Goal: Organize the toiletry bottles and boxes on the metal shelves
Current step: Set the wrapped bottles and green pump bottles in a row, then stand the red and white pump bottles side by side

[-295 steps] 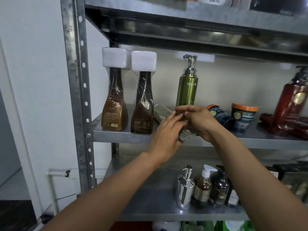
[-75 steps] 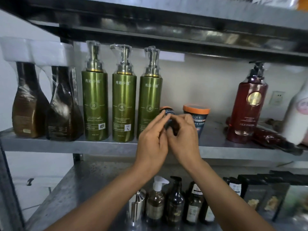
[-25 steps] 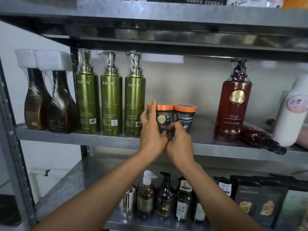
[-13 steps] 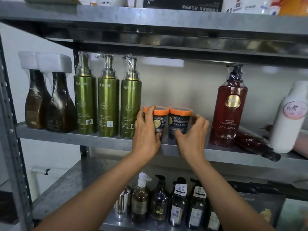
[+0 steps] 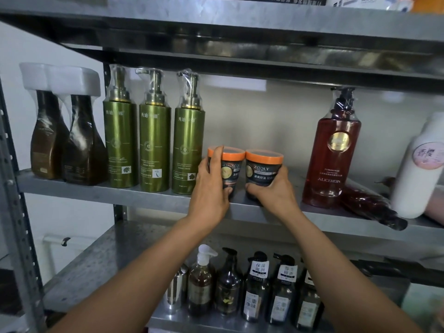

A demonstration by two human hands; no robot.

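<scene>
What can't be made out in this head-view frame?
Head view:
- left orange-lidded dark jar: label partly covered by the left hand gripping it.
- right orange-lidded dark jar: base hidden by the right hand holding it.
- black box on the top shelf: cut off by the upper edge.
- tall white bottle: cropped by the right edge.
- rightmost dark lower-shelf bottle: partly behind the right forearm.

On the shelf (image 5: 149,200), three pump bottles (image 5: 155,145) stand just left of the two tubs (image 5: 263,173); a tall bottle (image 5: 332,159) stands to their right.

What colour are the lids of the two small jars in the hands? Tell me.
Orange, both lids, above dark labelled jars; clearest in the head view.
</scene>
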